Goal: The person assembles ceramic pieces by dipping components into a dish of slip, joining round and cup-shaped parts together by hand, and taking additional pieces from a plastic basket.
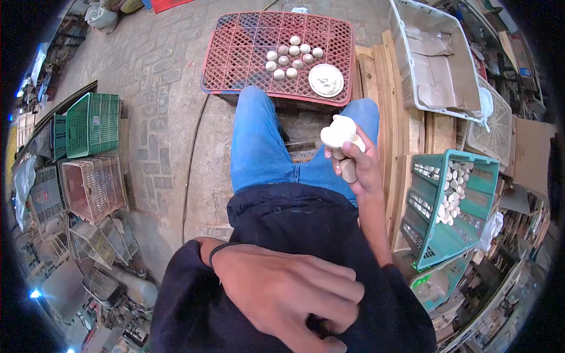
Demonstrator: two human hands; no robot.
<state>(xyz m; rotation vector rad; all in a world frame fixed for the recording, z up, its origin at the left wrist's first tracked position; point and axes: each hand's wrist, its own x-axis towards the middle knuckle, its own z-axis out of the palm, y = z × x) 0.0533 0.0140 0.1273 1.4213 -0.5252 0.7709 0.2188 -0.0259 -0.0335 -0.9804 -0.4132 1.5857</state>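
Observation:
My right hand (360,162) is closed around several smooth, cream-white rounded pieces (339,130), bunched together above my right thigh. The rounded tops stick out past the fingers; the lower parts are partly hidden by the hand. Close to the camera, my left hand (288,291) hovers before my dark top, a black band at its wrist. Its fingers curve loosely with a gap by the thumb, and nothing shows in them. Beyond my knees, several similar pale round pieces (294,50) sit on an upturned red plastic crate (235,35), beside a round whitish disc-like lid (326,80).
At my right, a green crate (432,235) holds many small white pieces (450,197). Wooden planks (385,106) run along that side, below a large white crate (435,106). More crates, a green one (94,126) and a pinkish one (94,185), stand at left on the paved floor (159,112).

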